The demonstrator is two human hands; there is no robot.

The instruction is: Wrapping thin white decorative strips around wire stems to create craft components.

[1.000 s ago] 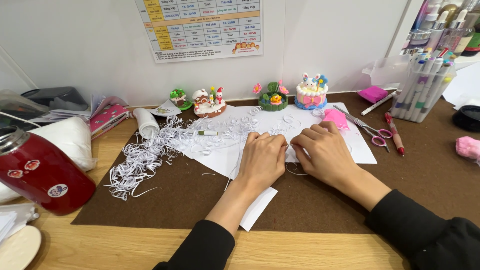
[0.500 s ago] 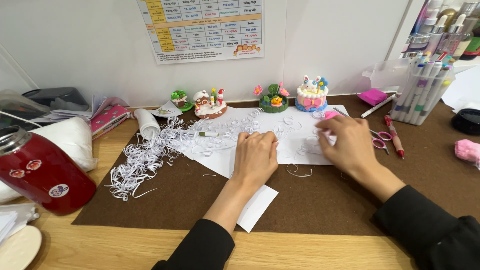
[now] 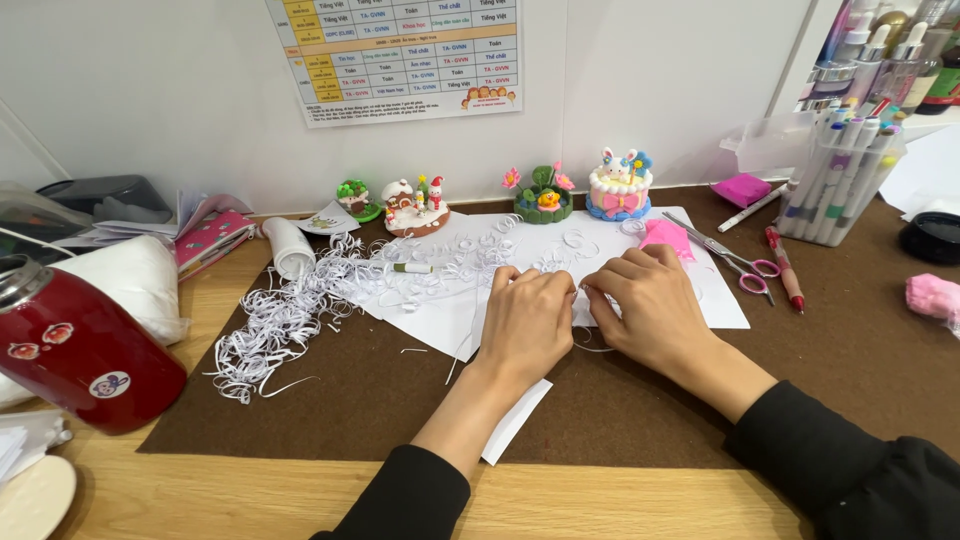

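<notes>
I see left hand (image 3: 528, 325) and right hand (image 3: 648, 312) pinching a thin paper strip (image 3: 580, 296) mid-mat; tugging too hard may tear it or scatter the curls (image 3: 290, 315) beside it.

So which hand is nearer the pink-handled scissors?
Right. The right hand lies just left of the scissors, apart from them; the left hand is farther left, beyond it.

I saw a thin white paper strip (image 3: 590, 345) curling flat on the white paper sheet (image 3: 440, 320), just below the pink eraser (image 3: 665, 236).
</notes>
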